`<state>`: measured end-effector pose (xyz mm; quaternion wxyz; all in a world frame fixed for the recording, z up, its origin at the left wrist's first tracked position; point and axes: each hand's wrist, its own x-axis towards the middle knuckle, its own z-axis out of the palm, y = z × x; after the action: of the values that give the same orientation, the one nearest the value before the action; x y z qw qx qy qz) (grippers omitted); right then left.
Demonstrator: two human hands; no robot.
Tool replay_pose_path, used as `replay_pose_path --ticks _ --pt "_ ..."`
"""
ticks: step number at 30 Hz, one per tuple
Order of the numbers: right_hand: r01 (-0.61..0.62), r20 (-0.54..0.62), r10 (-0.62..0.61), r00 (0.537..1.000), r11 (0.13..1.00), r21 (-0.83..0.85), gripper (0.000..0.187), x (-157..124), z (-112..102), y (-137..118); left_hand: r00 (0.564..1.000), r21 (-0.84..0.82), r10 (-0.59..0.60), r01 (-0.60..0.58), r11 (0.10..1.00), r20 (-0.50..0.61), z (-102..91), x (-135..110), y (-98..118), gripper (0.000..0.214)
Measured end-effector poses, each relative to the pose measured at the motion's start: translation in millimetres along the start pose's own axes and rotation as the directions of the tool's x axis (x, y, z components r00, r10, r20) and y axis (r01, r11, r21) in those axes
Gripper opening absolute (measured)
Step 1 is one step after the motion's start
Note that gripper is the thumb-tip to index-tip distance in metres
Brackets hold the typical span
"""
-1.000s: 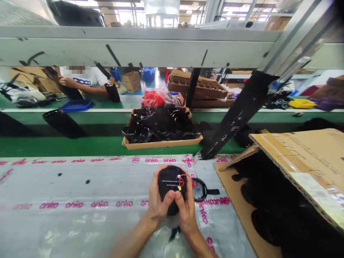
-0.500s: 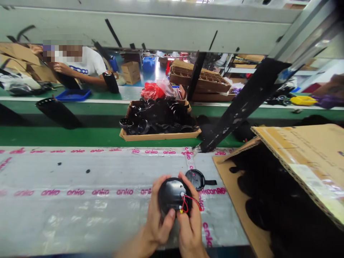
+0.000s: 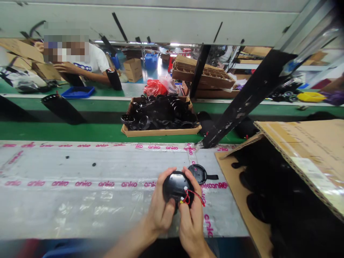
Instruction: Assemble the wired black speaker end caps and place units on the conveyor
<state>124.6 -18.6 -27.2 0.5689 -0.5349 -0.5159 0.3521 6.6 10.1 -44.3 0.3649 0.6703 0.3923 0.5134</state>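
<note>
Between both hands I hold a round, glossy black housing (image 3: 175, 186) over the work surface. My left hand (image 3: 160, 206) wraps its left side, with the thumb at the lower edge. My right hand (image 3: 194, 211) grips the right side, its thumb close to a yellow-tipped connector. Red and black wires (image 3: 195, 195) come out of the housing through small white connectors and trail to the right over my right hand. Just beyond the right fingers lies a round black cap with a strap (image 3: 198, 174), flat on the surface.
A cardboard box (image 3: 303, 143) of black parts stands on the right. A tray (image 3: 161, 133) of black parts sits on the green conveyor (image 3: 104, 132), near a black cylinder (image 3: 63, 109). A slanted black post (image 3: 244, 96) rises ahead. Across the conveyor a person (image 3: 95, 59) works.
My view has tilted and shifted slightly, so the bench appears higher and further right. Both hands keep their hold on the housing, whose wires still hang to the right.
</note>
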Motion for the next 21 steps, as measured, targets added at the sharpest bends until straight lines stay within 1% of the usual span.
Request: replay_pose_path --ticks 2,4,5,6,8,10,12,13,14,15,16,17,18,19,20,21 --pt "-0.040 0.007 0.040 0.999 0.999 0.021 0.060 4.3 -0.6 -1.8 0.999 -0.002 -0.038 0.038 0.999 0.027 -3.0 5.5 4.6 0.061" --pt "-0.066 0.073 0.064 0.995 0.998 0.025 0.061 10.8 -6.5 -4.3 0.999 0.037 -0.038 0.037 0.999 0.024 -9.4 11.5 10.4 0.064" --pt "-0.069 0.126 0.066 0.990 0.998 0.017 0.064 14.3 -12.1 -5.3 1.000 0.078 -0.004 0.003 0.997 0.012 -14.2 14.2 13.6 0.063" --pt "-0.066 0.188 0.064 0.980 0.998 0.005 0.067 17.7 -19.5 -5.7 0.998 0.135 0.058 -0.058 0.989 0.004 -20.2 16.8 16.8 0.059" --pt "-0.062 0.301 0.068 0.951 0.998 -0.028 0.079 22.9 -39.3 -4.2 0.974 0.271 0.222 -0.224 0.936 0.038 -34.9 21.3 23.3 0.042" --pt "-0.072 0.383 0.104 0.918 0.993 -0.097 0.089 25.5 -62.4 0.0 0.930 0.385 0.326 -0.367 0.847 0.168 -51.4 26.0 30.1 0.026" --pt "-0.075 0.401 0.145 0.904 0.980 -0.184 0.095 26.7 -84.4 3.9 0.883 0.432 0.340 -0.457 0.778 0.323 -66.4 31.6 37.0 0.015" --pt "-0.065 0.386 0.145 0.911 0.975 -0.214 0.093 27.5 -93.7 4.5 0.861 0.436 0.328 -0.486 0.758 0.389 -72.5 34.8 40.1 0.010" --pt "-0.043 0.357 0.123 0.926 0.974 -0.223 0.087 28.8 -101.3 3.7 0.839 0.434 0.315 -0.509 0.744 0.444 -77.4 38.4 42.8 0.007" --pt "-0.006 0.319 0.076 0.945 0.977 -0.215 0.077 31.0 -107.2 1.4 0.820 0.430 0.302 -0.525 0.734 0.486 -81.2 42.2 44.9 0.007" --pt "0.046 0.282 0.014 0.959 0.978 -0.206 0.062 34.4 -111.3 -2.2 0.806 0.426 0.295 -0.538 0.727 0.513 -83.9 46.0 46.5 0.006" --pt "0.111 0.261 -0.055 0.964 0.972 -0.206 0.044 38.8 -113.8 -6.8 0.795 0.423 0.289 -0.546 0.724 0.533 -85.7 49.9 47.7 0.007" --pt "0.180 0.258 -0.120 0.959 0.959 -0.221 0.027 44.4 -114.8 -11.8 0.789 0.419 0.285 -0.550 0.723 0.544 -86.8 53.5 48.5 0.007" --pt "0.244 0.272 -0.174 0.946 0.937 -0.249 0.014 50.9 -114.7 -16.8 0.784 0.414 0.279 -0.550 0.725 0.554 -87.4 56.9 49.3 0.008" --pt "0.300 0.304 -0.211 0.929 0.911 -0.283 0.010 57.9 -113.6 -21.3 0.780 0.411 0.269 -0.549 0.728 0.565 -87.7 59.8 50.4 0.009" --pt "0.344 0.345 -0.232 0.910 0.886 -0.312 0.013 65.0 -112.0 -25.0 0.775 0.411 0.257 -0.548 0.729 0.577 -87.7 62.0 51.8 0.009"
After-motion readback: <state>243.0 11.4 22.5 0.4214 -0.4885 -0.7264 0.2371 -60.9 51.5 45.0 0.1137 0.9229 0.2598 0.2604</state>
